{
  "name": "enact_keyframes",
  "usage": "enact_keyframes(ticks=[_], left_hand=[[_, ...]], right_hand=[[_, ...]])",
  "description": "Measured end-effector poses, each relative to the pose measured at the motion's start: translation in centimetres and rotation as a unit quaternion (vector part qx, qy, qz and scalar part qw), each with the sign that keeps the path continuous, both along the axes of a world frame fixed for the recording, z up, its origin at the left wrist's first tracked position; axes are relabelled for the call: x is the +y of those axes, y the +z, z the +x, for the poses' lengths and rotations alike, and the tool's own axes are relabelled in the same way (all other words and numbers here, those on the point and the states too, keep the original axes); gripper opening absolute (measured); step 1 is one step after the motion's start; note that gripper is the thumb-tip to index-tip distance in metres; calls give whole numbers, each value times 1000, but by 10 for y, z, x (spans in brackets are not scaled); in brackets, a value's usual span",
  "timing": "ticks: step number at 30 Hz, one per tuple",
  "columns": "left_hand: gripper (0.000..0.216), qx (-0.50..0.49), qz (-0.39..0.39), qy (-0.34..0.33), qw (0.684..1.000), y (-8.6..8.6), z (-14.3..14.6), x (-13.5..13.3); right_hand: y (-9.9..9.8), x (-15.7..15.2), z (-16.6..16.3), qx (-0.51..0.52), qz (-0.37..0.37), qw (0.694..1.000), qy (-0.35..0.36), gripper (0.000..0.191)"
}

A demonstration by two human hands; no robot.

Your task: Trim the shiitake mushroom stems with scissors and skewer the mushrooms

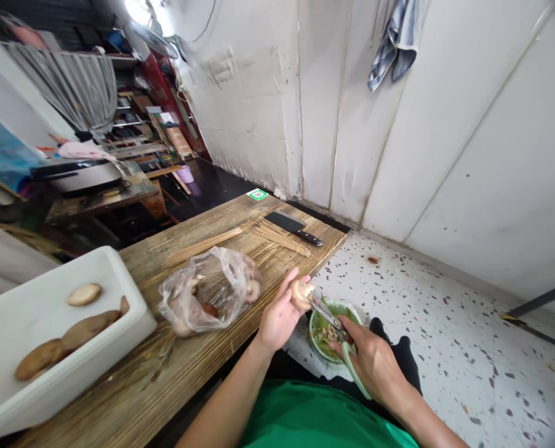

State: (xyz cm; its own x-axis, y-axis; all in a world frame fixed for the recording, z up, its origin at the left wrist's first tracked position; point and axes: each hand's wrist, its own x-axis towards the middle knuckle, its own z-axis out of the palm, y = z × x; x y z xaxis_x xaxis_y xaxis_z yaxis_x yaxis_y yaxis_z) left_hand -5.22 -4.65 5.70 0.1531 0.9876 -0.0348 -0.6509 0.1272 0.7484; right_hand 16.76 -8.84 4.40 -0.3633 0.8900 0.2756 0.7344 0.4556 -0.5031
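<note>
My left hand (280, 314) is closed round a brown mushroom (300, 292), held just off the wooden table's (175, 367) near edge. My right hand (375, 361) grips green-handled scissors (338, 336), and their blades meet the mushroom at its base. Both hands hover above a green bowl (315, 317) of trimmings on the floor. A clear plastic bag (209, 289) with more mushrooms lies on the table to the left of my left hand.
A white tub (39, 311) with sweet potatoes sits at the table's left end. Bamboo skewers (277, 238) and a cleaver (292, 226) lie at the far end near a green sticker (257, 194). White wall panels and speckled floor (445, 323) lie to the right.
</note>
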Motion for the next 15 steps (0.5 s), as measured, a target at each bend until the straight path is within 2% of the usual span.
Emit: enact_keyframes(ticks=[5, 10, 15], left_hand=[[56, -3, 16, 38, 999, 3, 7, 2], [52, -24, 21, 55, 998, 6, 14, 2], [49, -57, 14, 64, 996, 5, 16, 3]], right_hand=[[5, 1, 1, -66, -7, 998, 13, 50], [6, 3, -4, -138, 26, 990, 0, 48], [23, 6, -10, -244, 30, 969, -16, 49]])
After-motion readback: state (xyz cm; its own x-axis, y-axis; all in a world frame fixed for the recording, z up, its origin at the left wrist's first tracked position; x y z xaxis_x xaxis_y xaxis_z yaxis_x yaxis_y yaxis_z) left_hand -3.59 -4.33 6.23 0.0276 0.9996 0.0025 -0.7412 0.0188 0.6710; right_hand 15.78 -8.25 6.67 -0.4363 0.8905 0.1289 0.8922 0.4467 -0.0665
